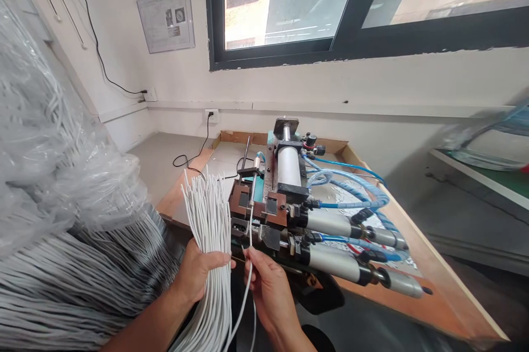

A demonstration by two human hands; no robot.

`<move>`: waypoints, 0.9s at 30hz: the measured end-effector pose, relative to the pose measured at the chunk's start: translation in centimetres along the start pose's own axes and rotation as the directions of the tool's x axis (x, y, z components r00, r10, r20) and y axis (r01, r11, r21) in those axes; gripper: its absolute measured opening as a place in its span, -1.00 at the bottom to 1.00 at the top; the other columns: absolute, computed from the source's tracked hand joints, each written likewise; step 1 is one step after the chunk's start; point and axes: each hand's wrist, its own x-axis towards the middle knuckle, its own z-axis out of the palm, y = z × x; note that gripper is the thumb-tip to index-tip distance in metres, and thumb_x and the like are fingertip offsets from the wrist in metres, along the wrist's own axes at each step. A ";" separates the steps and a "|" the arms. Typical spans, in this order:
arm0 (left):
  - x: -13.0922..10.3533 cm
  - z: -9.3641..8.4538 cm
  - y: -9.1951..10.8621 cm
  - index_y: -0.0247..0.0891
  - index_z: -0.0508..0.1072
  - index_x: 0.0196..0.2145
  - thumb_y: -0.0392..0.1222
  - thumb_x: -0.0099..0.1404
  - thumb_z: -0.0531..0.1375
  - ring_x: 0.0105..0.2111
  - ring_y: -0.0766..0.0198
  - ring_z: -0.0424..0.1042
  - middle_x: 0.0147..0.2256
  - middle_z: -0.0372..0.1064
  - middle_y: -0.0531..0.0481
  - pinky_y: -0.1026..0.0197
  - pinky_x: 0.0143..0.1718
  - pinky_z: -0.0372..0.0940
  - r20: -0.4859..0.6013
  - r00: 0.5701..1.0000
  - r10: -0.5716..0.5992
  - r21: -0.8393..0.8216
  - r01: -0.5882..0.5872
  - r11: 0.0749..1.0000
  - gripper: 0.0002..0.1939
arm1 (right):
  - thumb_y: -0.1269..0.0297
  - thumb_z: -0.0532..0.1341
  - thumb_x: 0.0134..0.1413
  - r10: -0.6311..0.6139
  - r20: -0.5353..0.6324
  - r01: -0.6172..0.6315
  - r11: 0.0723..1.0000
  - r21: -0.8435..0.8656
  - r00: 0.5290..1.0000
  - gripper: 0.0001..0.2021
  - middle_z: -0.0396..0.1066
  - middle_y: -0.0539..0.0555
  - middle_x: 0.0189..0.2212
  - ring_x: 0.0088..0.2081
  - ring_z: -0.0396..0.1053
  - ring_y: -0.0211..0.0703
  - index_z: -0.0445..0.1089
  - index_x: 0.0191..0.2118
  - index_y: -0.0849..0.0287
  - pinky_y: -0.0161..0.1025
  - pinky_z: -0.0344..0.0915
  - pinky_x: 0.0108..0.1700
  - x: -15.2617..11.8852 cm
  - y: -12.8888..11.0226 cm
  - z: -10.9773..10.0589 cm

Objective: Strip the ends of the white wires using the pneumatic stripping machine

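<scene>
My left hand (202, 265) is closed around a thick bundle of white cables (209, 214), its thumb across the front and the cut ends fanning upward. Just right of it, my right hand (268, 286) pinches a single white cable (250, 236) between thumb and fingers. That cable runs up to the jaws of a pneumatic machine (270, 211), where its tip is hidden among the brown blocks. Below the fingers the cable curves down toward the bottom edge of the picture.
Plastic-wrapped piles of grey cable (61, 275) rise on the left. Silver air cylinders (334, 261) and blue hoses (372, 192) reach right from the machine. It sits in a wooden-edged tray (446, 275) with white scraps. A dark-framed window (289, 54) is behind.
</scene>
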 end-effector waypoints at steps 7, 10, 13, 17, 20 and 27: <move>0.0 0.4 -0.3 -0.34 0.41 -0.55 -0.43 -0.20 0.22 -0.63 0.28 0.32 -0.65 0.34 0.08 0.21 -0.57 0.28 0.019 0.999 0.026 0.026 -0.027 0.999 -0.85 | 0.17 0.34 -0.27 0.067 0.075 -0.071 0.996 0.057 0.995 -0.76 0.15 -0.09 -0.70 -0.63 0.08 -0.38 0.44 -0.50 0.26 -0.40 0.03 -0.59 0.0 0.0 0.6; -0.2 0.6 -0.4 -0.33 0.40 -0.54 -0.40 -0.14 0.20 -0.66 0.24 0.31 -0.67 0.32 0.07 0.20 -0.61 0.25 0.107 0.993 0.042 0.074 -0.050 0.996 -0.89 | 0.17 0.35 -0.29 0.097 0.151 -0.097 0.995 -0.008 0.984 -0.75 0.13 -0.11 -0.70 -0.65 0.02 -0.41 0.43 -0.47 0.25 -0.42 -0.03 -0.62 -0.3 0.3 0.8; -0.4 0.6 -0.3 -0.34 0.41 -0.50 -0.43 -0.13 0.21 -0.57 0.26 0.31 -0.59 0.35 0.07 0.23 -0.51 0.25 0.118 0.982 0.147 0.144 -0.163 0.976 -0.85 | 0.17 0.38 -0.37 0.035 0.069 -0.029 0.995 -0.093 0.997 -0.72 0.07 -0.15 -0.76 -0.69 -0.06 -0.46 0.42 -0.49 0.26 -0.44 -0.15 -0.66 -0.6 0.6 0.9; -0.1 0.1 -0.3 -0.33 0.41 -0.50 -0.43 -0.12 0.22 -0.53 0.29 0.29 -0.57 0.36 0.08 0.26 -0.46 0.23 0.097 0.984 0.147 0.150 -0.160 0.976 -0.86 | 0.13 0.35 -0.31 -0.071 -0.032 0.067 0.992 -0.108 0.997 -0.72 0.19 -0.09 -0.73 -0.69 0.00 -0.45 0.41 -0.50 0.25 -0.46 -0.17 -0.67 -0.8 0.7 0.8; 0.2 -0.2 -0.3 -0.33 0.40 -0.49 -0.44 -0.12 0.21 -0.55 0.30 0.29 -0.58 0.36 0.08 0.25 -0.48 0.24 0.090 0.988 0.121 0.100 -0.130 0.986 -0.85 | 0.14 0.36 -0.32 -0.077 -0.101 0.072 0.996 -0.050 0.992 -0.72 0.28 -0.04 -0.67 -0.69 0.02 -0.47 0.37 -0.55 0.26 -0.47 -0.18 -0.69 -0.6 0.6 0.8; 0.4 -0.2 0.1 -0.35 0.41 -0.45 -0.42 -0.14 0.22 -0.53 0.28 0.30 -0.55 0.37 0.05 0.22 -0.46 0.26 0.078 0.990 0.117 0.054 -0.122 0.991 -0.81 | 0.19 0.41 -0.45 0.050 -0.130 -0.036 0.994 0.108 0.990 -0.68 0.12 -0.14 -0.79 -0.74 -0.08 -0.54 0.31 -0.65 0.29 -0.52 -0.21 -0.72 0.2 0.3 1.0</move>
